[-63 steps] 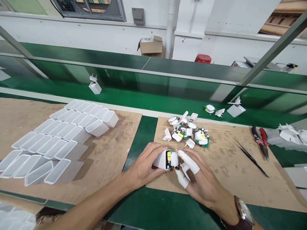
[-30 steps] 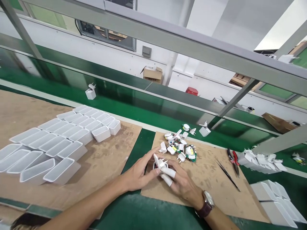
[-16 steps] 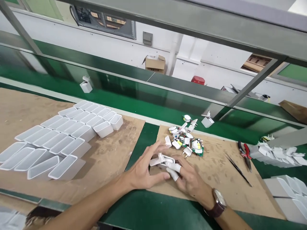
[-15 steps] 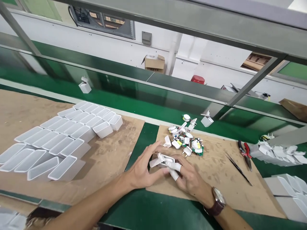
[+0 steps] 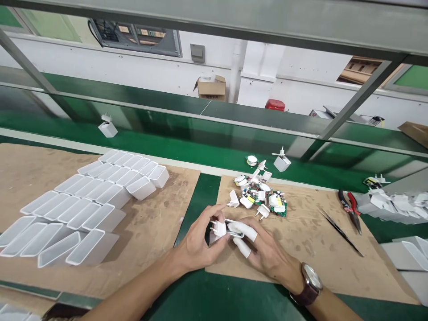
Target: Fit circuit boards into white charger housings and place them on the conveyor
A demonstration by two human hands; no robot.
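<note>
A green counter (image 5: 207, 191) spans the view, with a sheet of brown cardboard on the left (image 5: 160, 218) and a second brown cardboard sheet (image 5: 301, 254) on the right, a green strip between them. On the left sheet, open white rectangular plastic casings (image 5: 96, 191) stand packed in slanting rows. The person's left hand (image 5: 200, 243) is curled, thumb and fingers partly closed around a white plastic casing held just above the right sheet's left edge. The right hand (image 5: 267, 249) is half closed, its fingertips at that casing's open end; whether it grips the casing cannot be told. At the far right stands a row of white casings topped with plug parts (image 5: 397, 207). Behind the hands lies a heap of green circuit boards with white and yellow parts (image 5: 249, 200). Farther right are red-and-black metal pliers (image 5: 351, 209) and, just beside them, slim dark metal tweezers (image 5: 341, 232). The held casing (image 5: 235, 229) is tilted, its opening partly covered by fingers. A small white two-pin plug head (image 5: 220, 228) sits beside the opening, by the left thumb. White finger covers (image 5: 245, 230) sheathe two right-hand digits.
</note>
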